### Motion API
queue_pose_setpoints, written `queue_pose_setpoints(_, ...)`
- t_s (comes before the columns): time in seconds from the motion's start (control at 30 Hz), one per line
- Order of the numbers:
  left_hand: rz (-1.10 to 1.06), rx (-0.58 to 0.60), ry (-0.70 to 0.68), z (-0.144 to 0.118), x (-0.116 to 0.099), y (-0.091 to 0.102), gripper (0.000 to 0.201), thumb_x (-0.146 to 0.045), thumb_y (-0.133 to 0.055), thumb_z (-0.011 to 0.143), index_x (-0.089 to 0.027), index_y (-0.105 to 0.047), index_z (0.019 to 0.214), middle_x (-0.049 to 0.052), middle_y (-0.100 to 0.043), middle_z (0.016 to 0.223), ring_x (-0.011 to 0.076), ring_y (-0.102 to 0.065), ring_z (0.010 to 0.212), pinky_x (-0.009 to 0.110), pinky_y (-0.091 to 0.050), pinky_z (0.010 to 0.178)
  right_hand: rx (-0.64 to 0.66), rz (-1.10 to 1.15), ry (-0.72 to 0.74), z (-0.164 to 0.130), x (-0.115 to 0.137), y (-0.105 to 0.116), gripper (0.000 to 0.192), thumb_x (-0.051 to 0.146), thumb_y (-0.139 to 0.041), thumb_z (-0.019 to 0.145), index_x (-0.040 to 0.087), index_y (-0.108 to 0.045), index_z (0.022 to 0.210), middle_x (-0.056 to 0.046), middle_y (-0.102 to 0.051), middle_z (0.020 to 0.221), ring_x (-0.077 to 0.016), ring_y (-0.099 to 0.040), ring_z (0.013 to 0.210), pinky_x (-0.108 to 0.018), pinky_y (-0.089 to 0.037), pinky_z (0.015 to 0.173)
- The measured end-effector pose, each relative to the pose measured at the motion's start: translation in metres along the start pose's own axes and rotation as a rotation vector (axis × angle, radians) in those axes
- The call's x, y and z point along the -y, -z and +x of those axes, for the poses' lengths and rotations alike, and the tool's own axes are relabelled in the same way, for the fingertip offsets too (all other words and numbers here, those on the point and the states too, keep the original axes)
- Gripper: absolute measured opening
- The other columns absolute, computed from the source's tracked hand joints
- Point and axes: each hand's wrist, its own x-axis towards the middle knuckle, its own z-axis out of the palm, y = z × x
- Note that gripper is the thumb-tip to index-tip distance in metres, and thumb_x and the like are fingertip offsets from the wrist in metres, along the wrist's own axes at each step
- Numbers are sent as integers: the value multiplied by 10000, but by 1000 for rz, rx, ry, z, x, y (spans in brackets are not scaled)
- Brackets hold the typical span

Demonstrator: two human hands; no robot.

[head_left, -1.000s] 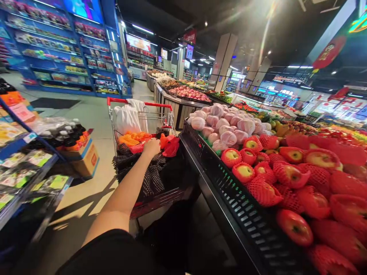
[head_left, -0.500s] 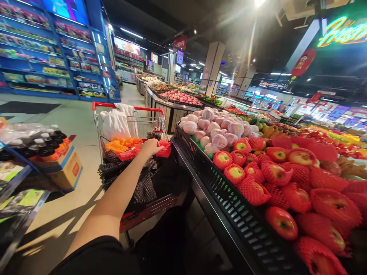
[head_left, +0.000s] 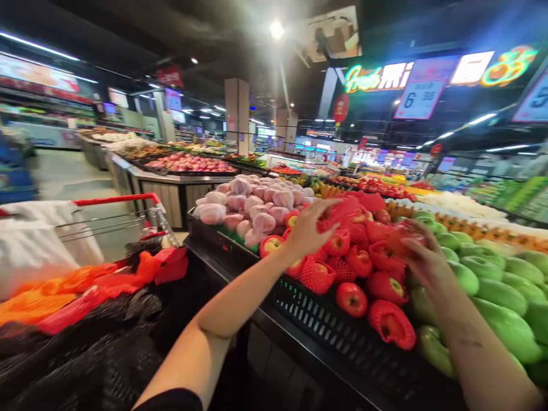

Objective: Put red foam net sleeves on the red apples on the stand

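Note:
My left hand (head_left: 311, 229) reaches over the heap of red apples (head_left: 351, 299), its thumb and fingers apart beside a red foam net (head_left: 342, 210). Nothing is plainly held in it. Curled fingers of my right hand (head_left: 423, 254) are around a blurred red apple (head_left: 401, 235) at the heap's right side. Many apples sit in red foam nets; a few show bare skin. They lie in a display with a black slatted edge (head_left: 317, 305).
At left stands a shopping cart (head_left: 117, 198) with white bags (head_left: 36, 242), orange and red nets (head_left: 89, 288) and black netting (head_left: 98, 348). Wrapped pink fruit (head_left: 257, 208) lies left of the apples, green fruit (head_left: 496, 274) right. Price signs (head_left: 424, 91) hang overhead.
My view has turned right, from the cart toward the apples. My left hand has left the red net in the cart and moved over the apples. My right hand has come into view.

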Motion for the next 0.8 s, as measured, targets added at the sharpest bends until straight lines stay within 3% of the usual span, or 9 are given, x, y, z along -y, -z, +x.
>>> queue_pose_setpoints(0.07,-98,-21,-4,24,-12,-63,237,-127,-703,866,-206,-657,1085,75,-684,1083,212,-639,1011,377,-533,970,64,-50,67,-3,-4,-5,703,210,-1005,400,326,-800,1062,17,-727,1169,-151,-683,922,-264,-626,786)
queue_pose_setpoints(0.13,-178,-56,102,41,-20,-116,201,-125,-746,819,-195,-599,938,76,-652,1035,216,-619,973,377,-524,956,64,-36,73,-2,-8,-4,712,214,-1021,406,331,-789,1069,37,-744,1121,-140,-700,909,-259,-631,818)
queue_pose_setpoints(0.2,-287,-16,220,48,-23,-154,246,-107,-741,806,-209,-525,866,58,-631,985,214,-609,970,369,-506,961,-1,-4,56,1,-11,3,678,273,-1036,412,328,-775,1035,53,-759,1047,-138,-709,862,-260,-633,795)
queue_pose_setpoints(0.27,-422,55,299,48,-23,-173,238,-118,-714,834,-217,-500,862,30,-622,943,198,-603,933,352,-494,935,-47,-47,66,6,-14,12,633,333,-1046,419,305,-763,985,53,-763,981,-143,-707,830,-258,-626,779)
queue_pose_setpoints(0.33,-558,97,333,42,-21,-175,211,-182,-728,858,-213,-521,880,10,-623,923,181,-596,897,331,-483,898,-42,-113,86,9,-16,17,589,385,-1042,457,284,-755,961,42,-763,953,-156,-706,833,-269,-618,788)
queue_pose_setpoints(0.43,-775,95,417,34,-19,-160,214,-272,-785,841,-195,-588,870,-2,-636,908,162,-603,890,298,-479,878,-9,-130,85,8,-16,16,503,421,-1016,524,268,-755,926,24,-761,933,-176,-694,823,-298,-603,788)
queue_pose_setpoints(0.67,-1265,51,910,38,-20,-126,368,-159,-906,643,-183,-623,877,-37,-694,831,108,-651,750,235,-524,748,-148,88,16,0,-3,2,357,317,-953,466,224,-773,760,40,-694,776,-113,-600,720,-210,-501,642)
queue_pose_setpoints(0.73,-1345,101,958,40,-19,-119,345,-158,-903,642,-176,-637,861,-38,-692,778,100,-634,691,218,-501,665,-145,145,27,-1,1,0,321,311,-926,486,223,-774,756,41,-692,795,-106,-592,731,-202,-500,647)
queue_pose_setpoints(0.8,-1356,185,971,40,-18,-114,272,-288,-883,726,-169,-651,803,-29,-669,696,106,-598,617,229,-463,586,-168,197,49,-2,3,-1,307,306,-910,488,232,-771,752,44,-698,820,-109,-594,751,-205,-512,671)
